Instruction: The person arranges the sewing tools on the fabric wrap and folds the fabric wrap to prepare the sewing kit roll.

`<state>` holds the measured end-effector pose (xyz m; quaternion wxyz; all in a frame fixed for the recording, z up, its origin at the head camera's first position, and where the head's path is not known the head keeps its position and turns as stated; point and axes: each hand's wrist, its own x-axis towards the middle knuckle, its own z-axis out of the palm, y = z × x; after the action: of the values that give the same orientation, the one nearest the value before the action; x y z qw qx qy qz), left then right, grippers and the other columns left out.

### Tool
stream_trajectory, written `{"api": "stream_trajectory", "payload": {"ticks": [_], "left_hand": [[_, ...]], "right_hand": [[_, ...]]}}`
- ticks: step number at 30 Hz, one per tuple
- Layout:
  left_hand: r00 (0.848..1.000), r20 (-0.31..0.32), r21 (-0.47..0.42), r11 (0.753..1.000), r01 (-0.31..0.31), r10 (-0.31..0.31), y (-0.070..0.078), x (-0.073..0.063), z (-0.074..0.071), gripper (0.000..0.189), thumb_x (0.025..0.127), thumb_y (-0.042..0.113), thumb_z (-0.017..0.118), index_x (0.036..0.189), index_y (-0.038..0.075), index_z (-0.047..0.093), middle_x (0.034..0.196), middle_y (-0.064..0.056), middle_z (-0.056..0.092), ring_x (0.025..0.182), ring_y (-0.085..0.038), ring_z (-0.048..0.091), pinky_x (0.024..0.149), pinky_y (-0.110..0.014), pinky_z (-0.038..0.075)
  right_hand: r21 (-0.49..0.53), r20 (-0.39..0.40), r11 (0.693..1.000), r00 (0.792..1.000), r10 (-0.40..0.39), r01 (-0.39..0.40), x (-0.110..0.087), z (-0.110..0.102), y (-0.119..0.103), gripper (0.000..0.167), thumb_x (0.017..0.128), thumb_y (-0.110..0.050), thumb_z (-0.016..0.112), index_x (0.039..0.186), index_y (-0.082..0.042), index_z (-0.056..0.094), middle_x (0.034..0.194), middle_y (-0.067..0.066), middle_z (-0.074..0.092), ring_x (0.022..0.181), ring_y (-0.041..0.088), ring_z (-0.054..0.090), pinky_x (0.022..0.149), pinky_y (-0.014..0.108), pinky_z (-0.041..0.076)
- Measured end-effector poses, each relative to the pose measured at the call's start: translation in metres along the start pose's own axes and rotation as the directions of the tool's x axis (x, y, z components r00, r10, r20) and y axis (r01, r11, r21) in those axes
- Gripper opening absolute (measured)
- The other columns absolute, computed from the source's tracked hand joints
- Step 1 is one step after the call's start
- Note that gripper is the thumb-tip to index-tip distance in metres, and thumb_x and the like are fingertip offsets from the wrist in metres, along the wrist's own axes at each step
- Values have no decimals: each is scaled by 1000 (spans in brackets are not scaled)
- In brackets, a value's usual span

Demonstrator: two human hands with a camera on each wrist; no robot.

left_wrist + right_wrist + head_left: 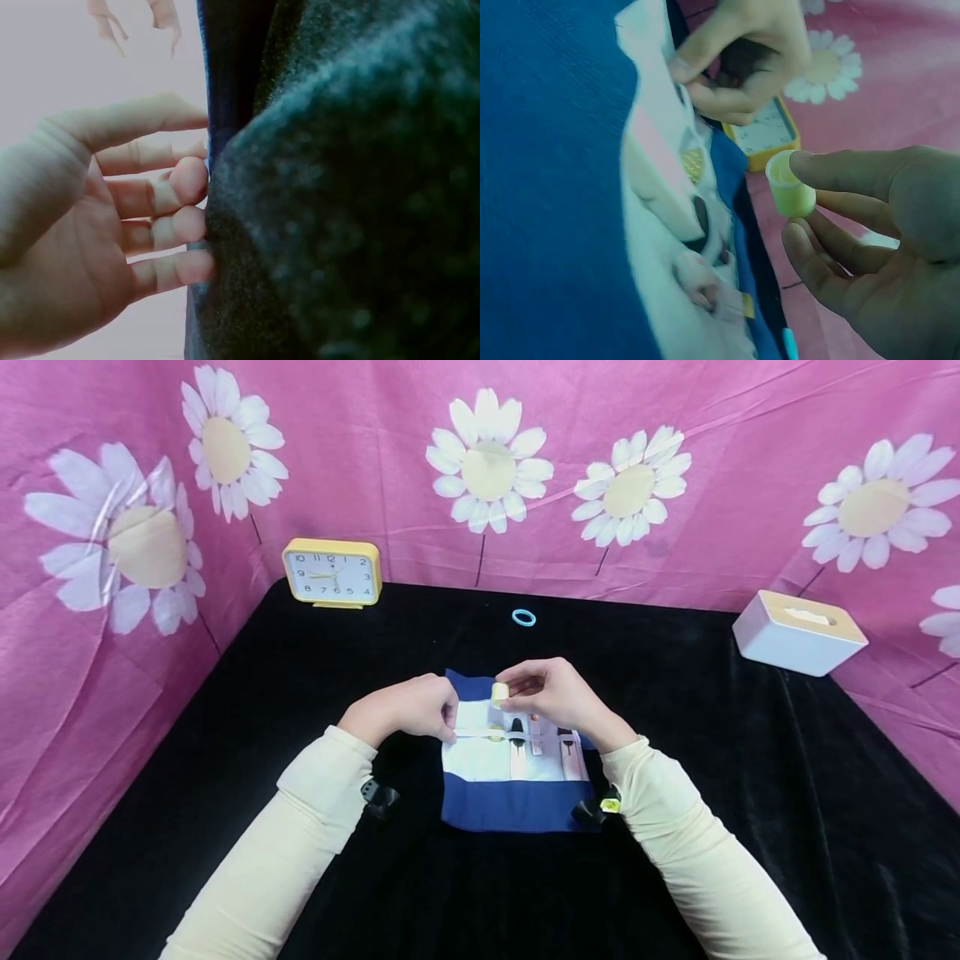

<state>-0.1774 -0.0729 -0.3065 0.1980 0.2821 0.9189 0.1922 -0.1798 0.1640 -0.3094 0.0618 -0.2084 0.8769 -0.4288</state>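
A blue-and-white fabric tool roll (482,807) lies unrolled on the table. My left hand (422,705) pinches its left edge by the end of a white elastic strap (471,733); in the left wrist view its fingers (191,180) bend at the blue border. Above the roll, my right hand (557,696) holds a small yellow thimble-like cup (791,191) between thumb and fingertips, its hollow mouth showing in the right wrist view. Under the strap sit a yellow dimpled piece (693,165), a black-topped tool (517,737) and other slim tools (570,756).
Black cloth (225,743) covers the table. A yellow clock (332,573) stands at the back left, a light blue ring (523,617) lies at the back middle, and a white tissue box (795,639) is at the back right. Pink flowered curtains (337,460) hang behind.
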Motion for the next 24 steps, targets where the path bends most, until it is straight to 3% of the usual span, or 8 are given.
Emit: {"api": "stream_trajectory", "payload": {"ticks": [9, 18, 24], "left_hand": [[1000, -7, -5, 1000, -30, 30, -3, 2, -1, 21, 85, 19, 80, 70, 10, 68, 66, 3, 58, 62, -11, 51, 59, -23, 41], [999, 12, -31, 999, -39, 39, -5, 2, -1, 20, 86, 17, 80, 71, 10, 69, 63, 4, 55, 61, -11, 50, 58, -22, 42], [999, 18, -37, 998, -50, 51, -6, 3, -1, 20, 86, 15, 79, 70, 10, 68, 64, 3, 57, 61, -11, 50, 59, -22, 42]], "right_hand": [[3, 49, 1000, 999, 11, -11, 8, 19, 2, 31, 80, -9, 85, 109, -3, 76, 99, 11, 77, 84, 14, 71, 78, 27, 58], [61, 68, 995, 995, -78, 74, 9, 36, 7, 30, 82, -9, 83, 110, -2, 76, 100, 13, 77, 85, 17, 72, 77, 26, 58], [61, 81, 996, 994, -74, 69, 8, 42, 13, 30, 82, -9, 83, 111, -5, 76, 101, 10, 77, 85, 14, 71, 76, 23, 57]]}}
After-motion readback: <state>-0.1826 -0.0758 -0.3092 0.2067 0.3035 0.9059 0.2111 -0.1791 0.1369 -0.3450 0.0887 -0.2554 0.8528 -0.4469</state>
